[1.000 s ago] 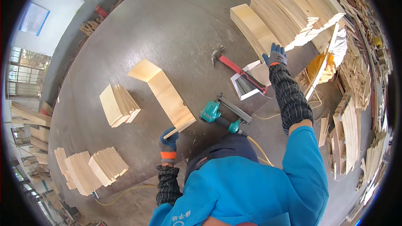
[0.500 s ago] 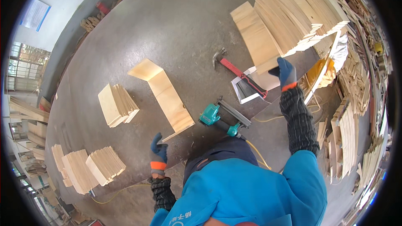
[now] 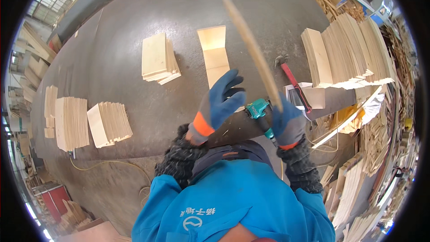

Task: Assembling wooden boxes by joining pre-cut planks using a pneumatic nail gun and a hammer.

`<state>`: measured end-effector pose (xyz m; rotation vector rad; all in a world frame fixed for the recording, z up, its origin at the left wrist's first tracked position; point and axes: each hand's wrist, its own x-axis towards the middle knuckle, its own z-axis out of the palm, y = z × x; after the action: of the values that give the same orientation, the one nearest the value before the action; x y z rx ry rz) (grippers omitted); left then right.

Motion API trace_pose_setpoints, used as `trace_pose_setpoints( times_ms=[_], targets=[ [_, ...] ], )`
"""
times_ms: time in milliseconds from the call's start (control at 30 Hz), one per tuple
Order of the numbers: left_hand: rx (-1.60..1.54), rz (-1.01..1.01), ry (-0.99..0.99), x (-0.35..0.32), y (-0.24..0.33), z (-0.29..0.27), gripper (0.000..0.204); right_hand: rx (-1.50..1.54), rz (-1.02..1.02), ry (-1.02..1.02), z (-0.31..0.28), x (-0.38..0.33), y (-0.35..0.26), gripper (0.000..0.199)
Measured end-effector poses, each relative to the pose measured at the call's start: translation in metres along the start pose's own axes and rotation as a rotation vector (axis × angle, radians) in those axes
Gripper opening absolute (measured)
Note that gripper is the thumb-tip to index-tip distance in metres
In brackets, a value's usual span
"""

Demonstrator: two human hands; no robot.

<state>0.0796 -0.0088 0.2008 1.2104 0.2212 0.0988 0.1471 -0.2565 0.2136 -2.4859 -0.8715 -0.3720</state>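
Clamping the wooden board [image 3: 251,42], the right hand [image 3: 289,123] should steady its 11-o'clock end; the left hand [image 3: 219,101] has fingers apart.

A broad, dark grey table [image 3: 121,62] spreads across most of the frame (its surface glossy where light falls near the top), bearing a stack of thin pale boards [image 3: 153,57] left of upper centre and, just beside it, a set of joined wooden panels [image 3: 215,57] standing at an angle to each other. Piles of short boards [image 3: 71,123] sit at the left, and a long row of boards [image 3: 342,54] occupies the upper right. Right of centre lie a teal nail gun [image 3: 257,109], partly hidden, and a red-handled hammer [image 3: 292,79] overlapping a white-edged hollow piece [image 3: 317,97].
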Motion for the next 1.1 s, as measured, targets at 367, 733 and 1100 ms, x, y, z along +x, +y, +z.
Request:
trace_pose_setpoints(
  times_ms=[367, 733, 1100],
  targets=[
    [-0.13, 0.005, 0.21, 0.026, -0.058, -0.078, 0.056, 0.125, -0.131, -0.221, 0.046, -0.02, -0.06, 0.065],
    [-0.178, -0.001, 0.148, 0.043, -0.097, -0.086, 0.059, 0.379, 0.148, -0.24, 0.115, -0.044, -0.003, 0.06],
    [0.243, -0.013, 0.338, 0.003, -0.091, -0.094, 0.076, 0.297, -0.053, -0.25, 0.117, -0.036, 0.01, 0.054]
  ],
)
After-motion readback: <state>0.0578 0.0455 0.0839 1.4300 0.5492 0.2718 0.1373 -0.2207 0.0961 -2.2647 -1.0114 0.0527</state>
